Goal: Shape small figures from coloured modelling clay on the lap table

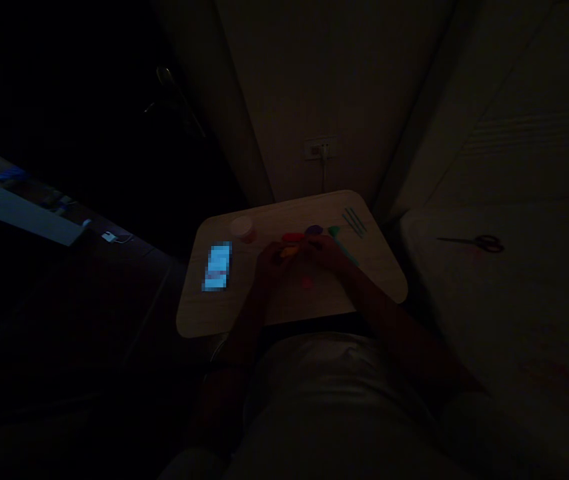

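In the dim light an orange lump (289, 251), soft-looking like modelling clay, sits between my two hands over the small table (229, 313). My left hand (270, 262) has its fingers closed on the lump's left side. From the right, the curled fingers of my right hand (325, 252) meet its other end; their exact grip is too dark to see. Just beyond lie a red piece (293, 237), a purple piece (314, 230) and a green piece (333, 231). A pink piece (307, 283) rests nearer my body. Beside my right hand is a light-blue strip (349, 255), partly covered.
A lidded tub (243, 229) and a lit phone (217, 267) stand on the table's left side. Thin sticks (354, 221) lie at the far right corner. Scissors (487, 243) rest on a pale surface to the right. A wall socket (320, 148) holds a plugged cable.
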`<state>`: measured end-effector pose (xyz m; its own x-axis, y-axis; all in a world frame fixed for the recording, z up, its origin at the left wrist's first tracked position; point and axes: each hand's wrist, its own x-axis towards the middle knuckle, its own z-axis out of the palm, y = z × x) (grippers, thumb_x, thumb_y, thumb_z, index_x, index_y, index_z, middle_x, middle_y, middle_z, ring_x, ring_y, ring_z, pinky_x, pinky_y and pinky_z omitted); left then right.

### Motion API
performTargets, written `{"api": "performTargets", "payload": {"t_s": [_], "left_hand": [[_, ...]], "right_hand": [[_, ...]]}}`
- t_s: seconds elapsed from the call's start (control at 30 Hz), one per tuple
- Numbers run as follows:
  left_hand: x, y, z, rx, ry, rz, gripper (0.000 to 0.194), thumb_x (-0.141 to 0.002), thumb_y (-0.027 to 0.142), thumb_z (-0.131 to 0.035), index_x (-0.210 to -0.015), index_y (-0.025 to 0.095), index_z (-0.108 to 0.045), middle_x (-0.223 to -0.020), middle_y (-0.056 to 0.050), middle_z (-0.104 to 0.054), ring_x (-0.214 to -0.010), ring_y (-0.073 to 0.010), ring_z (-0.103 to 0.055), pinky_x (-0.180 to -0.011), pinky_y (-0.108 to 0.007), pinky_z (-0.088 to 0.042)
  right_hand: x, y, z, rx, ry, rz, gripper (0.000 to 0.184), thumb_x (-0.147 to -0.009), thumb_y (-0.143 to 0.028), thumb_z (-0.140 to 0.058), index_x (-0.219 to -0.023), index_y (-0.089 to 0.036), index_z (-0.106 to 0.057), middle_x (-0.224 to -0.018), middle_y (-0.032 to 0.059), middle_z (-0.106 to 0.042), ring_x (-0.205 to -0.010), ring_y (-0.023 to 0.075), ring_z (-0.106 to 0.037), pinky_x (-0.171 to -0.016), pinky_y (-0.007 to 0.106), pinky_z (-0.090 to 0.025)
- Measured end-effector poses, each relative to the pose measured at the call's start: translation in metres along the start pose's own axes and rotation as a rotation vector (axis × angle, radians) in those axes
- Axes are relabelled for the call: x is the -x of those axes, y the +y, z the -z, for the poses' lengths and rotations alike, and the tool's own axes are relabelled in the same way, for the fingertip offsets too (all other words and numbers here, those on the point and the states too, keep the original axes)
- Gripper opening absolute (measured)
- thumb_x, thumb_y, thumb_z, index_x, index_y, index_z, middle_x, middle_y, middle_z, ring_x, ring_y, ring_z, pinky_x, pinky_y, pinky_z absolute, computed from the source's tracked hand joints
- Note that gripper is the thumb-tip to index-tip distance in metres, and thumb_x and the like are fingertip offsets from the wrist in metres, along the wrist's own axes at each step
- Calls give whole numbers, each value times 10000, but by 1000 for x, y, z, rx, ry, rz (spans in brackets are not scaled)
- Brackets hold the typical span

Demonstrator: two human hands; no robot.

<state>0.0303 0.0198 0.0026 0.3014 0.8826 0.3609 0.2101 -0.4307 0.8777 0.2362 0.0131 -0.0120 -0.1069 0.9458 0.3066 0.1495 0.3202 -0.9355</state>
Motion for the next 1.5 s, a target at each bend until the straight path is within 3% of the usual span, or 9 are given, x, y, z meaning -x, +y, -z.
{"api": "performTargets", "payload": {"t_s": [0.23,0.43,0.7,0.83,0.97,1.1,1.33,1.5], "left_hand": [[1,1,-1,0,-23,63,211,-808,268,-762,-997,182,-725,-982,-58,-765,-899,-213,-718,-781,-309,-580],[2,3,0,-26,-19,25,139,-773,195,-745,-905,183,-704,-846,-15,-731,-771,-170,-671,-673,-255,-527],[-1,3,2,-37,-56,-19,116,-744,133,-681,-849,181,-697,-849,-18,-735,-794,-179,-677,-712,-277,-533],[0,0,1,41,-79,-20,140,-778,216,-728,-913,184,-711,-916,-41,-750,-861,-202,-703,-755,-300,-558],[2,-4,1,156,-133,-48,329,-828,392,-775,-1074,186,-701,-1075,-88,-750,-972,-232,-718,-833,-333,-573],[1,-1,0,132,-132,2,379,-893,526,-727,-1044,180,-696,-1018,-86,-749,-930,-222,-714,-818,-327,-567],[0,-2,-1,99,-114,32,372,-909,543,-709,-994,183,-673,-927,-58,-725,-823,-187,-680,-719,-288,-547],[0,-7,-2,87,-71,59,361,-900,540,-713,-938,192,-629,-848,-22,-674,-756,-159,-633,-666,-259,-504]], "right_hand": [[-2,7,0,-28,-14,-2,282,-807,-481,-757,-754,-208,-711,-804,26,-716,-773,183,-637,-747,311,-491],[-3,12,2,-39,-81,-1,334,-731,-510,-834,-712,-216,-677,-746,12,-682,-724,182,-617,-695,310,-479],[0,5,1,8,-151,3,344,-680,-454,-878,-790,-201,-674,-797,5,-681,-741,171,-609,-683,290,-469],[1,3,-1,18,-116,-8,416,-650,-408,-899,-964,-206,-716,-891,18,-716,-801,190,-637,-729,308,-500],[1,3,-2,22,-60,36,404,-701,-397,-868,-1044,-216,-756,-1058,62,-755,-956,230,-680,-868,360,-519],[2,5,-2,95,-29,34,305,-739,-419,-839,-949,-210,-768,-944,53,-752,-862,218,-667,-787,342,-513],[3,3,-3,187,-10,50,262,-750,-436,-825,-802,-205,-711,-793,25,-702,-742,182,-612,-689,301,-474],[4,3,-4,143,-4,8,271,-764,-446,-797,-863,-201,-740,-831,38,-728,-765,196,-648,-709,317,-503]]}}
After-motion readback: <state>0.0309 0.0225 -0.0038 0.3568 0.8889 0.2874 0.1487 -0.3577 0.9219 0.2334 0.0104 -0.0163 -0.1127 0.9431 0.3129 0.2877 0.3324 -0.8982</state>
